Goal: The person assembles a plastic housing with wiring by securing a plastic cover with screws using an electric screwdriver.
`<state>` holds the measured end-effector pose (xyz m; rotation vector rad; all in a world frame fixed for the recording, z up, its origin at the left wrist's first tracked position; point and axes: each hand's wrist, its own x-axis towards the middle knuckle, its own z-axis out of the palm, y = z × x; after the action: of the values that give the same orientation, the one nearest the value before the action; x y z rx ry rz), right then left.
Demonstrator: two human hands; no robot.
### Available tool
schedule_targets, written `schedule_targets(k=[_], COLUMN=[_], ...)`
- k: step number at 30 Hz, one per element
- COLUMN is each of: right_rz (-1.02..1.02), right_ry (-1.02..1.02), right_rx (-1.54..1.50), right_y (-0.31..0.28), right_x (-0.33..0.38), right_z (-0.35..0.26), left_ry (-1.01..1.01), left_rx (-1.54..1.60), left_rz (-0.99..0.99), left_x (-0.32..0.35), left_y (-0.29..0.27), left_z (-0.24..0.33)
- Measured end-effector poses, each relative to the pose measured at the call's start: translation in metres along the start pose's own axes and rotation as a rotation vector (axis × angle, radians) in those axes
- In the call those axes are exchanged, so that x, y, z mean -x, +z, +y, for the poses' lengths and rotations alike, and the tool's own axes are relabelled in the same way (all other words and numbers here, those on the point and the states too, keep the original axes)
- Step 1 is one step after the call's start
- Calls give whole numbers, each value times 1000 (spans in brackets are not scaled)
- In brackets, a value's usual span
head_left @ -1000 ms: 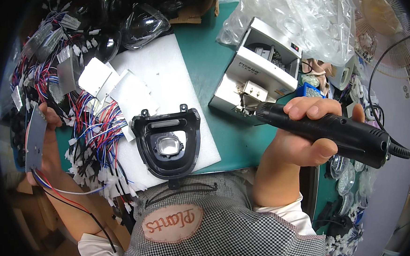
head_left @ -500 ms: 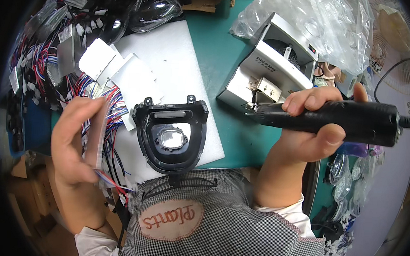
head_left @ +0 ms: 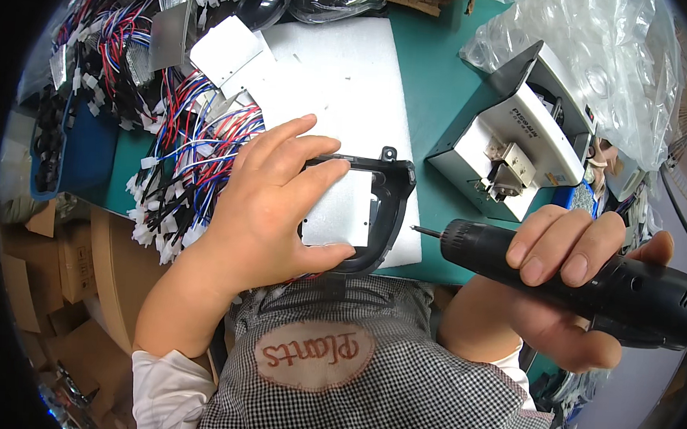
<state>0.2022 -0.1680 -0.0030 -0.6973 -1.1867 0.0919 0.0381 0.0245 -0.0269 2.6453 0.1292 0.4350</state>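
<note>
My left hand grips a flat white plate between thumb and fingers. It holds the plate over the middle of a black plastic housing, covering much of that part. The housing lies near my apron, one mounting tab showing at its far edge. In my right hand is a black electric screwdriver, roughly level, its thin bit pointing left toward the housing but apart from it. Whether a screw sits on the bit is too small to tell. Beyond it stands a silver screw feeder.
White foam sheet lies under the housing on the green table. Bundled coloured wires with white connectors heap at the left, beside a blue bin. Clear plastic bags fill the back right; cardboard boxes stand lower left.
The screwdriver has drawn away from the feeder toward me, its bit now in sight. My left hand has brought the plate rightward onto the housing. The whole view has shifted.
</note>
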Motion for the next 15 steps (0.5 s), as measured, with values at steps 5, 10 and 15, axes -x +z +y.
schedule_targets(k=[5, 10, 15], right_rz=[-6, -101, -122], right_ry=[3, 49, 61], right_rx=[-22, -50, -61], right_y=[8, 4, 8], right_x=[3, 1, 0], right_z=[14, 18, 22], left_ry=[6, 11, 13], left_rx=[-26, -20, -23], left_rz=[-39, -82, -65], left_x=[-1, -3, -4], left_y=[2, 8, 12], left_z=[-1, -1, -2])
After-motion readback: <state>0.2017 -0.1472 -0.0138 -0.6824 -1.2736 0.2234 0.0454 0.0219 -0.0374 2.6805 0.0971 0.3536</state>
